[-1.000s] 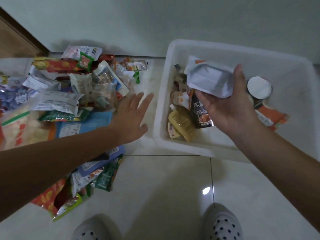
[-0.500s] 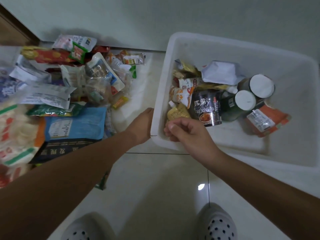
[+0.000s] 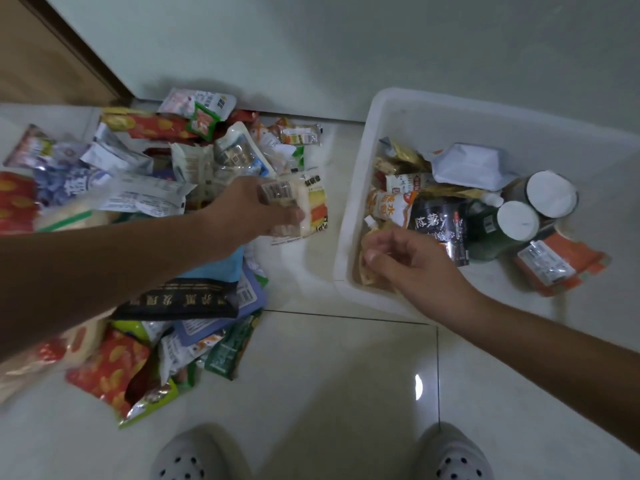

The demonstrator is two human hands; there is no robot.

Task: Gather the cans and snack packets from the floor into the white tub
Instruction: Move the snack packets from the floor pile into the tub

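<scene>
The left hand (image 3: 249,209) is gripping a clear striped packet (image 3: 315,206) jutting past its fingertips, long axis roughly toward the wall, while the loosely curled, empty right hand (image 3: 408,261) is hovering over the white tub (image 3: 351,202).

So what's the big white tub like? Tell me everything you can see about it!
The white tub is a big rectangular bin that looks like smooth plastic, with rounded corners and a thick rim. It sits upright and open on the pale tiled floor, close to the wall. Snack packets and two white-topped cans sit inside; much of the bottom is bare. The right hand hovers over its near left corner; whether it touches the rim is unclear.
</scene>
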